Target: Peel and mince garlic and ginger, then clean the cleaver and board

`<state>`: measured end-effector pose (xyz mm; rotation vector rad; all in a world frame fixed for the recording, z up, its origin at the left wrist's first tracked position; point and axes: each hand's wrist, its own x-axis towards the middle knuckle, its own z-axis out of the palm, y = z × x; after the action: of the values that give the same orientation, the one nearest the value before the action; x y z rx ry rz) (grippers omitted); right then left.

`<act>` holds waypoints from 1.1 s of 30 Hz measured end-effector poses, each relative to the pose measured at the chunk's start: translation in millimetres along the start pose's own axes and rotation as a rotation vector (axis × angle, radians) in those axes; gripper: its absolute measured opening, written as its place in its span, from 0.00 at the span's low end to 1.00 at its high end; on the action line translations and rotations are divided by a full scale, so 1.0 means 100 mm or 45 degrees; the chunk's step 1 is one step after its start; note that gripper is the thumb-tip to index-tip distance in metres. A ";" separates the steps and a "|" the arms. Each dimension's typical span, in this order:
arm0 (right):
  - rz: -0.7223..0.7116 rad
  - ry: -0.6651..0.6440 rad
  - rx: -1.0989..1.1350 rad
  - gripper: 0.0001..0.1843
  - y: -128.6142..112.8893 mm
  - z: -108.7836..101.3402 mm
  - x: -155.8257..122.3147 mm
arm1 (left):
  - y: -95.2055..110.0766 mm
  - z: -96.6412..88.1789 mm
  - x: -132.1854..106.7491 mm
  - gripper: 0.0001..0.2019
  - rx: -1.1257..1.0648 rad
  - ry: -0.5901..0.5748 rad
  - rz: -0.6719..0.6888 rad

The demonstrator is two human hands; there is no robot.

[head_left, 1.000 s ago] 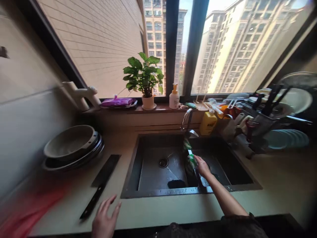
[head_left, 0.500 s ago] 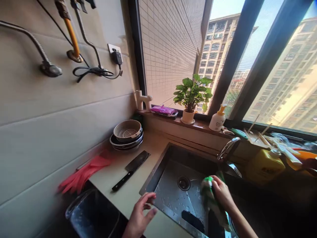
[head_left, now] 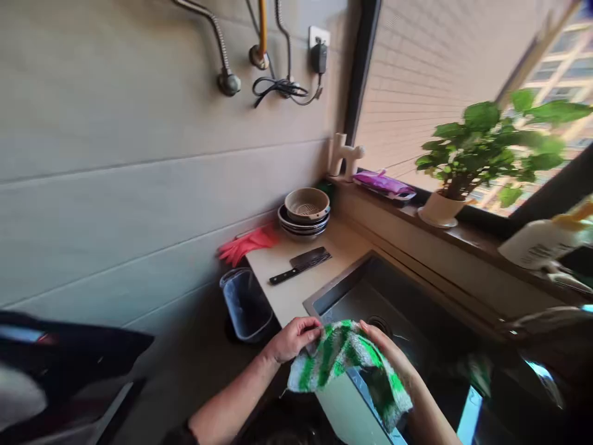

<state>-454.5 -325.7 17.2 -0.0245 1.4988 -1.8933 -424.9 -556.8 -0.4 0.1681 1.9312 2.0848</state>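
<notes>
A green and white striped cloth [head_left: 343,352] hangs between both hands over the front edge of the sink [head_left: 319,296]. Its left upper edge is pinched by my left hand [head_left: 296,339], thumb against fingers. My right hand [head_left: 386,346] grips the cloth's other side, with its fingers partly behind the fabric. Left of the sink, a cleaver [head_left: 303,264] with a black handle lies flat on the counter [head_left: 287,303], beyond my hands.
A colander [head_left: 307,204] tops stacked bowls in the corner. Red rubber gloves [head_left: 248,242] drape at the counter's left end, above a dark bin [head_left: 248,303]. The windowsill holds a potted plant [head_left: 442,207], a purple packet [head_left: 382,182] and a pump bottle [head_left: 537,241].
The view has swung left. My right hand has brought the cloth from over the sink to its front edge, and my left hand, empty before, now holds the cloth too.
</notes>
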 end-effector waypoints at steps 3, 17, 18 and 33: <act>0.021 -0.271 -0.043 0.25 0.08 0.11 0.09 | -0.04 -0.08 -0.12 0.21 -0.362 0.289 -0.068; -0.031 -0.398 -0.495 0.24 0.30 0.14 0.48 | 0.07 -0.68 0.02 0.26 -0.246 0.490 -0.199; -0.040 -0.437 -0.584 0.24 0.31 0.12 0.52 | 0.09 -0.72 0.07 0.27 -0.237 0.521 -0.175; -0.436 0.268 -1.652 0.20 -0.09 0.24 1.82 | 0.34 -0.14 -0.12 0.22 1.125 -0.069 0.447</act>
<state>-584.6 -442.0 -39.3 -0.7133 2.7344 -0.8270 -422.0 -575.1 33.0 0.7747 2.7967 1.1983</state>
